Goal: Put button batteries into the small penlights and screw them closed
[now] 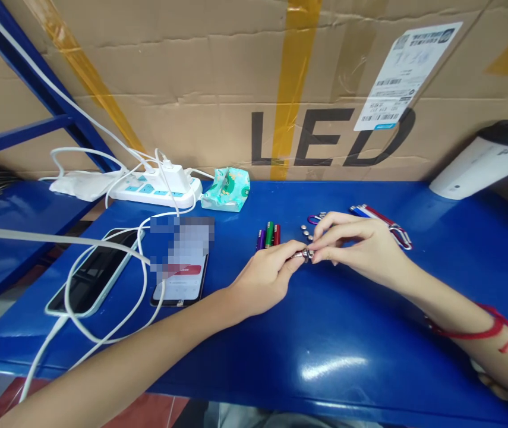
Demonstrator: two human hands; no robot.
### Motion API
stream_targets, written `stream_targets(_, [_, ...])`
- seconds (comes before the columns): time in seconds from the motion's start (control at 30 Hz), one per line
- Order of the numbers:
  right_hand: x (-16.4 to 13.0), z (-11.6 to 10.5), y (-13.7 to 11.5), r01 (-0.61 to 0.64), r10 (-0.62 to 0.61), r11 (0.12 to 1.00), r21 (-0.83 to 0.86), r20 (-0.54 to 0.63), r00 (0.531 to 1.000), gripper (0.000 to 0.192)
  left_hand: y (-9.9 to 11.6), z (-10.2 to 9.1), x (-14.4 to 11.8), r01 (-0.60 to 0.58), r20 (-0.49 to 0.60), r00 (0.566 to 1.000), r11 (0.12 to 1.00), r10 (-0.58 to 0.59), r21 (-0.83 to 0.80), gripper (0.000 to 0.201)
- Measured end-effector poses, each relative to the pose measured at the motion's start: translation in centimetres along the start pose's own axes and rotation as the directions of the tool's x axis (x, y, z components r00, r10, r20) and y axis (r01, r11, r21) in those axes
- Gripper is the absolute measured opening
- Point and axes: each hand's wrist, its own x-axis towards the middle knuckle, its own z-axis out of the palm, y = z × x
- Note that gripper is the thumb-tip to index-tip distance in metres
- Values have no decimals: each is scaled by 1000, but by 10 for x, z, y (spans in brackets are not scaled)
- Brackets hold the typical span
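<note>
My left hand (269,273) is closed, pinching a small silver metal part (305,255) between thumb and fingers. The fingertips of my right hand (352,241) pinch the far end of that same part, so both hands meet on it; its exact kind is too small to make out. Just behind them lie several small round silver pieces (308,232) like button cells. Short purple (260,239), green (270,234) and red (277,235) metal tubes lie side by side beyond my left hand. A purple carabiner clip (314,219) is partly hidden behind my right fingers.
Slim red and blue tubes (372,214) with carabiners (401,236) lie at the right on the blue table (325,356). Two phones (97,276), looped white cables, a power strip (155,190) and a tissue pack (227,190) occupy the left. A white tumbler (480,163) stands before a large carton (191,89).
</note>
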Motion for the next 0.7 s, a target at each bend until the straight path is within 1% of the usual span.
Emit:
stream_targets(0.1, [0, 0, 4, -52, 51, 998, 46, 29, 998, 8, 0, 0, -1, -12, 30, 999, 1000, 12, 8, 19])
stream_targets(0.17, [1, 0, 6, -94, 93, 995, 45, 34, 995, 11, 0, 1, -1, -21, 33, 999, 1000, 21, 7, 19])
stream_targets(0.33, [2, 1, 9, -184, 184, 982, 32, 16, 983, 19, -2, 2, -1, -41, 10, 999, 999, 40, 11, 17])
stream_targets(0.47, [2, 2, 9, -259, 259, 965, 42, 1, 966, 25, -1, 2, -1, -36, 36, 999, 999, 36, 3, 19])
stream_targets(0.57, [3, 1, 7, -294, 293, 953, 65, 35, 956, 26, 0, 1, -2, -35, 40, 999, 999, 34, 9, 20])
stream_targets(0.7, [3, -1, 7, -347, 344, 937, 33, 68, 936, 27, 2, 2, -3, -14, 41, 999, 998, 11, 63, 21])
